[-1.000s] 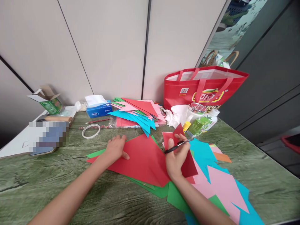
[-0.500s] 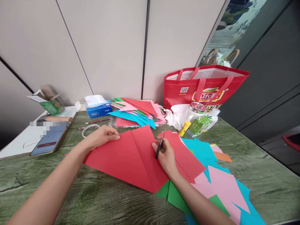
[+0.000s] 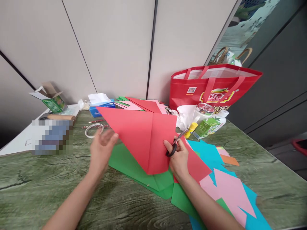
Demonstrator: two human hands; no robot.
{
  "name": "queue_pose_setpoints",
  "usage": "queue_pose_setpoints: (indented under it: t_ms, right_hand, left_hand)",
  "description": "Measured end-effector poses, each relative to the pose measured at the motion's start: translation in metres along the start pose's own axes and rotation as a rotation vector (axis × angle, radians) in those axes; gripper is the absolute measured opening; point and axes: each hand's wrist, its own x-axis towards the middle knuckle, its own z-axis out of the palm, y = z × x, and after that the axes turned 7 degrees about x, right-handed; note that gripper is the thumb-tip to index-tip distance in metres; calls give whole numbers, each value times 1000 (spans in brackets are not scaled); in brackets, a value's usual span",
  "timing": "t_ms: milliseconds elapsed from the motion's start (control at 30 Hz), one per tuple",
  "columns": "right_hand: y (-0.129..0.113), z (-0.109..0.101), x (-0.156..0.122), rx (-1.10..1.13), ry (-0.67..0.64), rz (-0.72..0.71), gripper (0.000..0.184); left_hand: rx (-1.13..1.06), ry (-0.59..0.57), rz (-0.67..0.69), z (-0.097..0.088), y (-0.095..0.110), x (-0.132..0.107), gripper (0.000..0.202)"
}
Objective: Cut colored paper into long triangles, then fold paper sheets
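Observation:
My right hand is closed around small black-handled scissors and also pinches the right edge of a large red paper sheet, which it holds lifted and tilted above the table. My left hand hovers open just left of that sheet, fingers spread, touching nothing I can see. A green sheet lies flat under the lifted red one. A second red piece lies beneath my right hand.
Pink, blue and green paper offcuts spread across the table's right front. A stack of coloured triangles, a tissue box, a tape ring, a glue stick, a bottle and a red bag stand behind.
The big red sheet rose off the table and now stands tilted in my right hand. My left hand let go of it and opened. The green sheet below became visible.

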Motion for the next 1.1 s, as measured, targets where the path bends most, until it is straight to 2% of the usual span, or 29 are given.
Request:
queue_pose_setpoints:
  t_ms: [67, 100, 167, 233, 300, 367, 433, 500, 600, 667, 733, 800, 1100]
  right_hand:
    - [1, 0, 0, 14, 11, -5, 37]
    - [2, 0, 0, 11, 10, -7, 37]
    - [3, 0, -1, -3, -7, -5, 36]
    - [2, -1, -1, -29, -23, -12, 36]
    - [2, -2, 0, -69, -29, -12, 37]
    - [2, -2, 0, -111, -42, -4, 37]
    - [2, 0, -2, -134, -108, 37, 34]
    - [2, 2, -6, -136, -242, 109, 30]
    - [1, 7, -19, -106, -523, 245, 31]
    - [2, 8, -29, -107, -694, 322, 35]
    - [3, 9, -36, -132, -805, 386, 37]
    - [4, 8, -41, -148, -847, 425, 40]
    - [-2, 9, -38, -122, -821, 467, 40]
  left_hand:
    - [-207, -479, -317, 10, -10, -15, 40]
    - [-270, -582, -392, 15, -13, -22, 34]
    - [-367, -651, -443, 25, -15, -33, 28]
    - [-435, -644, -500, 33, -13, -39, 29]
    - [-471, -608, -502, 38, -9, -36, 29]
    - [-495, -536, -424, 41, -1, -27, 28]
    - [-525, -433, -306, 42, 9, -14, 28]
    - [-549, -360, -190, 42, 20, -2, 29]
    - [-568, -296, -80, 43, 32, 9, 28]
    - [-574, -289, -70, 43, 34, 12, 26]
    - [-576, -303, -104, 44, 32, 11, 26]
    - [-574, -315, -140, 45, 30, 8, 27]
    - [-516, -289, -156, 44, 31, 8, 28]
